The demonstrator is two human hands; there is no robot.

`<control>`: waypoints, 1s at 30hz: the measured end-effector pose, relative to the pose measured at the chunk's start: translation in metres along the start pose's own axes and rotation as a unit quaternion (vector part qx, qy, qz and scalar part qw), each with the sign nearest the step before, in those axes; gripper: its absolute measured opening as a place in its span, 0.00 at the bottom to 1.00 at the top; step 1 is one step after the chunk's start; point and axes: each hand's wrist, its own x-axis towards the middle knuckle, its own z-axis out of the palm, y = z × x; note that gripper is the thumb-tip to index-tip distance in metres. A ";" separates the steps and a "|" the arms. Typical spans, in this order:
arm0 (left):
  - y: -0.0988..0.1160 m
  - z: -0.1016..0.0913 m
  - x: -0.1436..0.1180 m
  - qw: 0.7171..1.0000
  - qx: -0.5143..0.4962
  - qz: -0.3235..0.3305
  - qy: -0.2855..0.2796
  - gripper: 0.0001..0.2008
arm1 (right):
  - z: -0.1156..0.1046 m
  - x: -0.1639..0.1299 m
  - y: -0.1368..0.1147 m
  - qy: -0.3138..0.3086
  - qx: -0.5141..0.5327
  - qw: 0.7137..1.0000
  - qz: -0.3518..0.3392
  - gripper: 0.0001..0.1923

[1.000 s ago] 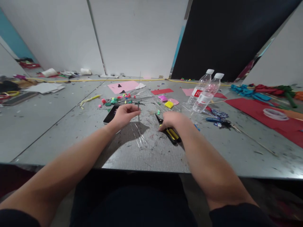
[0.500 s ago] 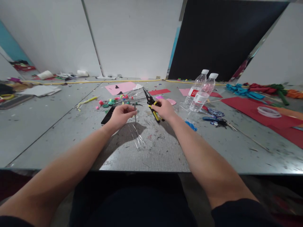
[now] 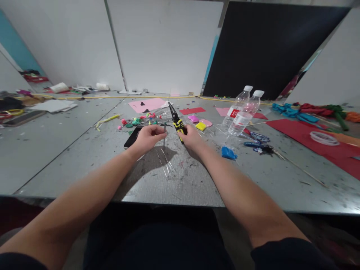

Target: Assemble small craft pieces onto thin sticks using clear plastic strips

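My left hand (image 3: pixel 150 137) is closed in a pinch on a thin grey rod (image 3: pixel 164 141), which stands nearly upright between thumb and fingers. Just below lie several thin shiny wires (image 3: pixel 168 165) on the table. My right hand (image 3: pixel 191 138) is wrapped round the yellow-and-black handles of a pair of pliers (image 3: pixel 178 123). The black jaws point away from me and stand apart from the rod; whether they are parted is too small to tell. Partly behind my left hand lies a dark phone (image 3: pixel 132 138).
Small coloured pompoms (image 3: pixel 136 120) and pink paper (image 3: pixel 147 105) lie beyond my hands. To the right are a yellow packet (image 3: pixel 200 126), a blue packet (image 3: pixel 229 153), two clear bottles (image 3: pixel 240 122), blue-handled pliers (image 3: pixel 253 144) and red sheets (image 3: pixel 306 137).
The pliers' handles have come closer together, and my right hand has moved slightly toward the left. The yellow packet now shows beside it. My left hand keeps its pinch; the view has shifted a little.
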 end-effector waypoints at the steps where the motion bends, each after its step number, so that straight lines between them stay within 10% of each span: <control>1: 0.000 0.000 0.000 1.000 0.001 0.001 0.000 0.09 | 0.000 -0.001 0.000 0.004 0.005 1.000 -0.002 0.10; 13: -0.003 0.000 0.003 1.000 -0.003 -0.008 0.003 0.09 | -0.003 -0.007 -0.018 0.003 0.072 0.997 0.016 0.11; 30: -0.001 0.000 0.003 1.000 -0.008 -0.008 0.002 0.11 | -0.020 -0.009 -0.030 -0.054 -0.177 0.981 0.050 0.06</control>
